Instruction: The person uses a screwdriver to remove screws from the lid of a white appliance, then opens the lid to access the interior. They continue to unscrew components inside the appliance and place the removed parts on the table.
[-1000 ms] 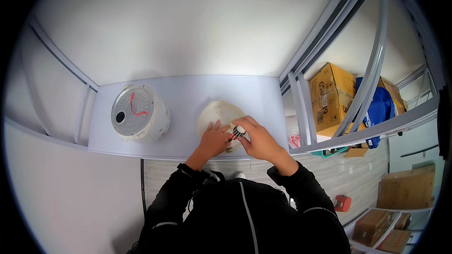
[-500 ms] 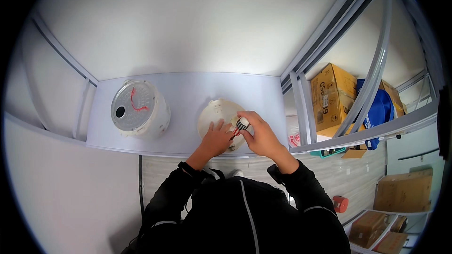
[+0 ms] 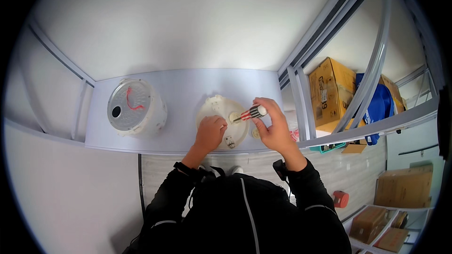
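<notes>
Screwdriver (image 3: 251, 113) at centre frame, striped handle clamped between thumb and fingers of right hand (image 3: 276, 134), shaft pointing left over round cream dish (image 3: 214, 107). Left hand (image 3: 209, 135) covers dish's left side, fingers curled close together; can't tell if they grip anything. Dish has small metal fitting (image 3: 230, 141) in lower part. White drum (image 3: 161, 117), left of frame, contents unclear, red string (image 3: 129, 99) on lid. Teal basket (image 3: 324, 150), lower right, partly hidden, contents hard to make out.
</notes>
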`<state>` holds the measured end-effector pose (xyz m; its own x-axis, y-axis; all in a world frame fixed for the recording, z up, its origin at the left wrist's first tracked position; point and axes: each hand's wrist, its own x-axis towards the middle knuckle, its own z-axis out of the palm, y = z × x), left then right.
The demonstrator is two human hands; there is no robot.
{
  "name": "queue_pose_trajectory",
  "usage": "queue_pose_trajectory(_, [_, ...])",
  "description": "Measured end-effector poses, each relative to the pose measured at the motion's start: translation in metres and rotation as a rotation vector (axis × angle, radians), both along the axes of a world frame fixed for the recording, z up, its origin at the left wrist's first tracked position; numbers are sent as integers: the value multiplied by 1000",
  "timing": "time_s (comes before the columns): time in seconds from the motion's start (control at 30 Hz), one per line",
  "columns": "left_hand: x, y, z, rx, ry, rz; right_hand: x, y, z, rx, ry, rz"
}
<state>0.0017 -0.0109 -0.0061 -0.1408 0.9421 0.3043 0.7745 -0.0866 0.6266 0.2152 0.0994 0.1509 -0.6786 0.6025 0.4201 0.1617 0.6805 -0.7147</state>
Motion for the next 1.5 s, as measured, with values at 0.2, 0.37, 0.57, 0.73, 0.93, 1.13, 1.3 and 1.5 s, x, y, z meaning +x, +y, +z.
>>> queue_pose_trajectory(0.2, [15,9,23,52,-50,8,30,10,-3,12,156,-70])
queue_pose_trajectory(0.37, [51,24,35,53,-48,-98,59,12,-2,1,160,-113])
queue_pose_trajectory(0.57, [102,44,33,42,56,-155,99,4,0,47,97,-159])
queue_pose_trajectory(0.73, [132,66,12,41,164,-238,125,-2,5,32,94,-157])
queue_pose_trajectory(0.93, [148,82,-12,-125,304,-247,143,4,-4,-18,124,-140])
queue_pose_trajectory(1.13, [152,89,-37,-138,409,-181,151,11,-9,-46,135,-100])
queue_pose_trajectory(1.3, [151,83,-28,-85,339,-73,150,19,-7,-38,150,-71])
queue_pose_trajectory(1.5, [121,51,3,-74,176,133,139,25,-12,-26,166,-31])
